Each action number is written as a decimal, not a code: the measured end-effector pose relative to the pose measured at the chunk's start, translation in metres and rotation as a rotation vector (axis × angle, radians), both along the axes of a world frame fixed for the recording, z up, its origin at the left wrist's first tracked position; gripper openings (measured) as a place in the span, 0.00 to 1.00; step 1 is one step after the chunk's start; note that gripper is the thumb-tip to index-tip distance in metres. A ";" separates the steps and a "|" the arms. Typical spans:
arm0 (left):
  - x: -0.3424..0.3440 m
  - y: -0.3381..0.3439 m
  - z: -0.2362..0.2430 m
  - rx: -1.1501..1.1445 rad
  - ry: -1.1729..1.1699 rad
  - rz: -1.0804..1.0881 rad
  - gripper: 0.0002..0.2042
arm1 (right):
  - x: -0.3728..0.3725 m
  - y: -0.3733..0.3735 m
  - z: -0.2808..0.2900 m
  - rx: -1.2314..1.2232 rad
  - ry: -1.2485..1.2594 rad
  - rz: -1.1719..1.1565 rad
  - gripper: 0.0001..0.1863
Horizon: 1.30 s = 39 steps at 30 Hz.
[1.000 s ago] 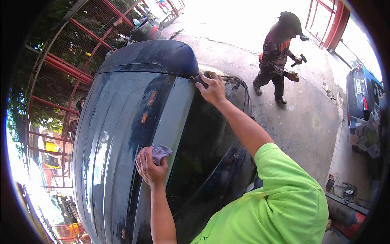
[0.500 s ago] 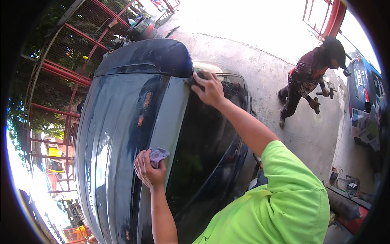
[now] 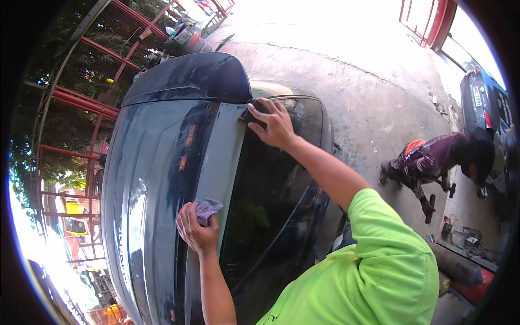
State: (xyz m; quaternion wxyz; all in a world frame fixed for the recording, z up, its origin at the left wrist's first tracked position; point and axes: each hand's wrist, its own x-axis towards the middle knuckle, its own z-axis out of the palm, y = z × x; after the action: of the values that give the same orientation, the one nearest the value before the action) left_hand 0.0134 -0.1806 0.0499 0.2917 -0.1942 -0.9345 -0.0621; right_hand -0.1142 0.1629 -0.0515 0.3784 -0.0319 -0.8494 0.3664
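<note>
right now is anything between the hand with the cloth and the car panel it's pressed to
Nothing visible. The left hand holds the small purple cloth directly against the grey strip beside the car's dark glass. The right hand rests further up, at the glass's top corner.

Cloth (image 3: 207, 208): small, crumpled, grey-purple; bunched in left hand (image 3: 196, 232) fingers, pressed to car roof edge by the pale strip along the windscreen top.
Car (image 3: 162, 179): dark blue, glossy, seen from above; roof reflects sky and trees, orange glints near the strip. Windscreen dark, slopes away to the right.
Strip: pale grey band betw. roof and glass, runs from upper right to lower left.
Black piece (image 3: 253, 115): small, dark, at top end of the strip, under right hand (image 3: 276, 124) fingers; shape hard to tell.
Rear part: rounded dark blue panel at top of view.
</note>
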 end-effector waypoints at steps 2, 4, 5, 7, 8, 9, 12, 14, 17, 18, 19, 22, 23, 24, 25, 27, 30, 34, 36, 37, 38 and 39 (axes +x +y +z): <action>0.000 0.000 0.000 0.014 -0.019 0.024 0.22 | 0.003 -0.002 -0.001 -0.083 0.063 -0.077 0.29; -0.001 0.000 0.000 0.006 -0.015 0.027 0.22 | 0.005 -0.005 -0.003 -0.141 -0.035 -0.089 0.29; -0.001 0.000 0.000 0.010 -0.011 0.023 0.22 | 0.006 -0.006 -0.005 -0.158 -0.056 -0.050 0.29; -0.001 0.000 0.000 0.003 -0.009 0.017 0.22 | 0.008 -0.008 -0.006 -0.038 0.003 0.002 0.29; -0.001 0.000 0.001 0.000 -0.025 0.027 0.22 | 0.009 -0.009 -0.007 -0.002 0.025 0.024 0.29; -0.001 0.000 0.001 -0.004 -0.013 0.020 0.22 | 0.009 -0.009 -0.007 0.012 -0.046 0.037 0.29; -0.001 0.001 0.001 0.002 -0.023 0.025 0.22 | 0.006 -0.008 -0.007 -0.113 -0.021 -0.088 0.29; -0.002 0.001 0.001 -0.004 -0.017 0.019 0.22 | 0.004 -0.007 -0.006 -0.073 -0.033 -0.031 0.29; -0.001 0.000 0.001 0.010 -0.030 0.018 0.22 | 0.002 -0.006 -0.001 0.034 -0.030 0.025 0.29; -0.002 0.000 0.001 0.004 -0.014 0.019 0.22 | 0.002 -0.006 0.000 -0.060 0.056 -0.040 0.29; -0.001 -0.001 0.000 0.004 -0.024 0.031 0.22 | 0.003 -0.007 0.002 -0.209 0.016 -0.108 0.28; -0.002 -0.001 -0.001 -0.003 -0.014 0.015 0.22 | 0.006 -0.012 0.005 -0.182 -0.121 -0.080 0.27; -0.001 -0.001 -0.001 0.001 -0.012 0.012 0.22 | 0.008 -0.014 0.006 -0.067 -0.162 0.004 0.27; -0.002 -0.001 -0.001 0.007 -0.006 0.007 0.22 | 0.009 -0.015 0.007 -0.069 -0.140 0.029 0.28; -0.001 -0.001 -0.001 0.010 -0.018 0.015 0.22 | 0.010 -0.017 0.008 -0.052 -0.055 0.000 0.28; -0.001 -0.001 0.000 -0.004 -0.022 0.019 0.22 | 0.010 -0.019 0.011 -0.081 0.019 -0.090 0.28; 0.000 -0.002 0.000 0.012 -0.021 0.012 0.23 | 0.008 -0.022 0.014 -0.196 -0.088 -0.139 0.29; 0.001 0.000 0.001 0.009 -0.007 0.021 0.23 | 0.005 -0.025 0.020 -0.018 -0.006 -0.080 0.28; 0.001 0.001 0.002 0.028 -0.027 0.030 0.23 | 0.003 -0.028 0.022 -0.180 -0.062 -0.168 0.28; 0.001 0.001 0.002 0.013 -0.039 0.038 0.23 | 0.003 -0.029 0.024 -0.239 -0.154 -0.203 0.29; 0.000 0.002 0.003 0.013 -0.034 0.039 0.23 | 0.003 -0.031 0.025 -0.274 -0.210 -0.199 0.28; 0.000 0.002 0.003 0.018 -0.029 0.040 0.23 | 0.002 -0.032 0.026 -0.274 -0.205 -0.160 0.28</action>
State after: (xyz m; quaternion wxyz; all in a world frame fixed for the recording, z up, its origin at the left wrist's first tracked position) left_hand 0.0137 -0.1782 0.0525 0.2812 -0.1719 -0.9417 -0.0673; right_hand -0.1117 0.1305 -0.0257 0.3099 -0.1877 -0.8204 0.4423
